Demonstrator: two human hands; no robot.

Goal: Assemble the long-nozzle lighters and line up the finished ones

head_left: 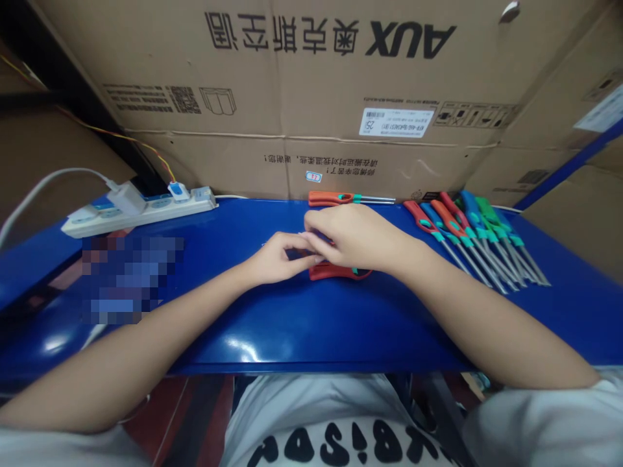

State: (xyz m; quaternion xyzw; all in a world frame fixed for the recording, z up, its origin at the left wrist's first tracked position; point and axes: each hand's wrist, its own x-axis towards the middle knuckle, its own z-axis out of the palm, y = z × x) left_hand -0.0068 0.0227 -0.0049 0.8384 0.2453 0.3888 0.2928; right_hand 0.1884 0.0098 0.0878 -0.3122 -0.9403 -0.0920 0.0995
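Observation:
Over the middle of the table, my left hand (280,259) and my right hand (353,237) meet at the fingertips. Both have their fingers closed in a pinch, and whatever is between them is hidden. Directly below the right hand lies a red gas lighter (333,272), its handle partly covered by the fingers. Another lighter, orange with a green collar and metal barrel (331,199), lies just beyond the hands, along the cardboard. To the right is a fanned pile of long-barrelled lighters (462,230) in red, orange, blue and green, several of them overlapping.
A white power strip (165,213) with plugs and cables stands at the back left. A blurred-out patch (131,279) covers something on the left of the blue table (272,337). Large cardboard (292,78) walls off the back.

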